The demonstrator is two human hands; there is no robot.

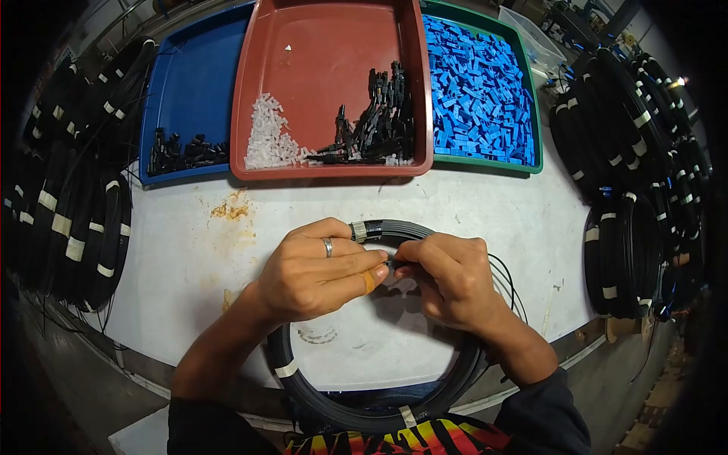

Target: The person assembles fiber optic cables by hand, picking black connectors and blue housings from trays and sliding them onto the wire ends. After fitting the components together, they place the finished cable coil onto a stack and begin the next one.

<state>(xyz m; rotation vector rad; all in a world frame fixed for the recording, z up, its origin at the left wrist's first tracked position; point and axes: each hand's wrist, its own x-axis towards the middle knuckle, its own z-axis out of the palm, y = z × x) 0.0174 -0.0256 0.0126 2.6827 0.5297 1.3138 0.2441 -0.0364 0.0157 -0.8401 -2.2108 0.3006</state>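
Note:
A coil of black cable (286, 350), bound with pale tape bands, lies near the table's front edge and partly over the lap. Over the upper part of its ring, my left hand (315, 269) and my right hand (451, 280) meet fingertip to fingertip. Both hands are closed in a pinch on a small dark piece (390, 263), mostly hidden by the fingers, so its exact shape cannot be made out. A ring and an orange-brown finger wrap show on my left hand. Loose cable ends (509, 277) curve out to the right of my right hand.
Behind the hands stand a blue tray (193, 91) with black parts, a red tray (322, 45) with white and black pieces, and a green tray (538, 144) full of blue parts. Taped cable coils are stacked at left (61, 224) and right (626, 243).

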